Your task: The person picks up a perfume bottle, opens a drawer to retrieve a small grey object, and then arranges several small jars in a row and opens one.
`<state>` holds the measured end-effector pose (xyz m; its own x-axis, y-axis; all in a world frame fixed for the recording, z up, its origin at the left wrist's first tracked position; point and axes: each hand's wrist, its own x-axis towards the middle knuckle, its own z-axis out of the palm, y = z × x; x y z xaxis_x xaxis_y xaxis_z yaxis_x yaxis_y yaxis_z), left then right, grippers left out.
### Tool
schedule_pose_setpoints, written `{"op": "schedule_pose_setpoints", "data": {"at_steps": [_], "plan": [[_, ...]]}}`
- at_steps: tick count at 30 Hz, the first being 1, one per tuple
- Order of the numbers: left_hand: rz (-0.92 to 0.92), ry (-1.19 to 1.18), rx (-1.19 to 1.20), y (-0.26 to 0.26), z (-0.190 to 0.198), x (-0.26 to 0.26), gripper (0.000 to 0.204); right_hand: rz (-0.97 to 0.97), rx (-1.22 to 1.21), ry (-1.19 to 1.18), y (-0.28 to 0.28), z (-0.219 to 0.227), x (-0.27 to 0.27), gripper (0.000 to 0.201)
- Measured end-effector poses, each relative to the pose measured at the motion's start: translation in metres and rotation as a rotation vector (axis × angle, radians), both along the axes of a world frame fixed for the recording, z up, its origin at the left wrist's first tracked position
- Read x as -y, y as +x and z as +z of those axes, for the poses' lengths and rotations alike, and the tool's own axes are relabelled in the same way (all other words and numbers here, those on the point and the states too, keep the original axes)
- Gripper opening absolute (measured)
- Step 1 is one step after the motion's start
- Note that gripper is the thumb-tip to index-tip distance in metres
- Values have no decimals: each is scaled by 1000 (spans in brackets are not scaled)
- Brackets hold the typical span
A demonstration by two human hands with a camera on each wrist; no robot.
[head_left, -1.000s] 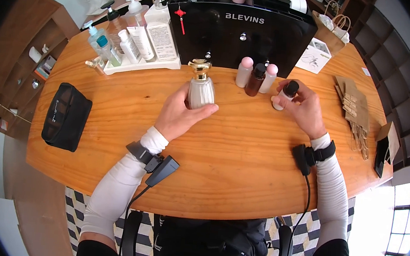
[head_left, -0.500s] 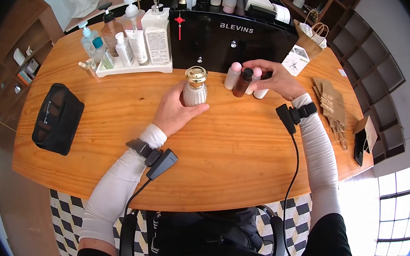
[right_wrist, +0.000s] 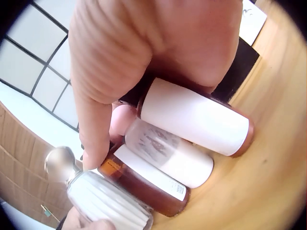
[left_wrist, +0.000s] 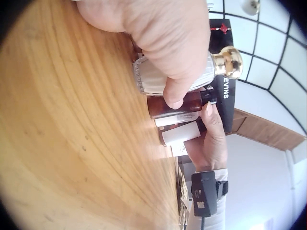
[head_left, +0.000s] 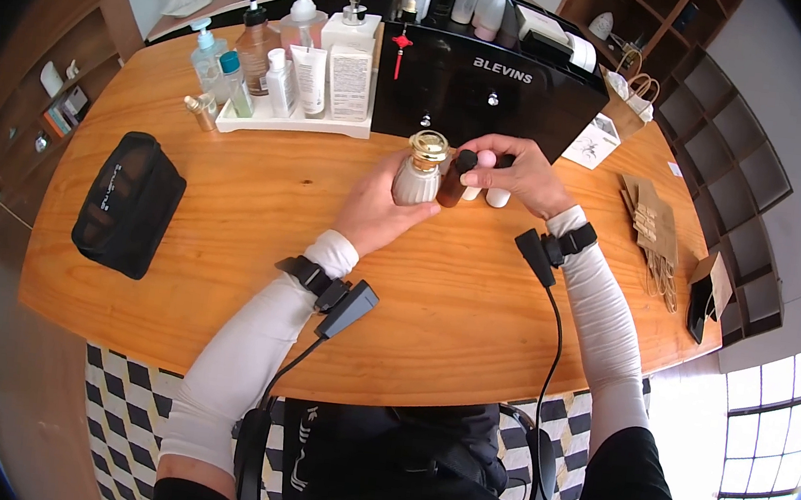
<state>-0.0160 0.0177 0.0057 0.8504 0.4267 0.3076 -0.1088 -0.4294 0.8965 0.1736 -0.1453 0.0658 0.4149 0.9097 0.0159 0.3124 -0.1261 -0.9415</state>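
The glass bottle (head_left: 417, 183), topped with a gold cap, is held upright by the left hand (head_left: 372, 210) at the front middle of the case (head_left: 455, 100); whether its base is touched by the table (head_left: 275, 237) cannot be told. The left thumb is laid across its near side, with its tip over the edge of the brown bottle (head_left: 452, 189), while the other left fingers are hidden behind the glass. The brown bottle, just beside it, is pinched near its black cap by the right hand (head_left: 527, 180), the thumb being set on the near side and the forefinger bent round the far side; how the remaining right fingers lie cannot be told. Beneath that hand, the pink-capped bottle (right_wrist: 180, 158) is placed between the brown bottle and the labelled bottle (right_wrist: 196, 115). To the left of the case, pump bottles (head_left: 256, 44) are stood on the white tray (head_left: 296, 126). The black pouch (head_left: 127, 207) is laid at the table's left, and the paper bags (head_left: 652, 228) are laid at its right, near the white box (head_left: 594, 142).
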Motion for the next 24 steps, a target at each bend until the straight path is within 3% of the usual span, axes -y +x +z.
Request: {"op": "schedule_pose_setpoints", "data": {"at_steps": [5, 6, 10, 12, 15, 17, 24], "plan": [[0, 62, -16, 2, -6, -4, 70, -73, 139, -53, -34, 8, -7, 43], [0, 65, -13, 4, -7, -4, 70, -59, 243, 38, -32, -1, -9, 40], [-8, 44, 24, 3, -5, -4, 69, -157, 218, 28, -34, -13, -10, 38], [3, 53, 8, 3, -4, -3, 69, -176, 340, 247, -30, -22, -13, 36], [2, 47, 33, 3, -4, -4, 69, -261, 253, 177, -38, -13, 0, 36], [-20, 21, 25, 1, -1, -3, 68, -269, 341, 162, -42, -12, 2, 36], [-7, 8, 14, 2, -3, -3, 67, -279, 303, 310, -51, -22, 7, 32]]}}
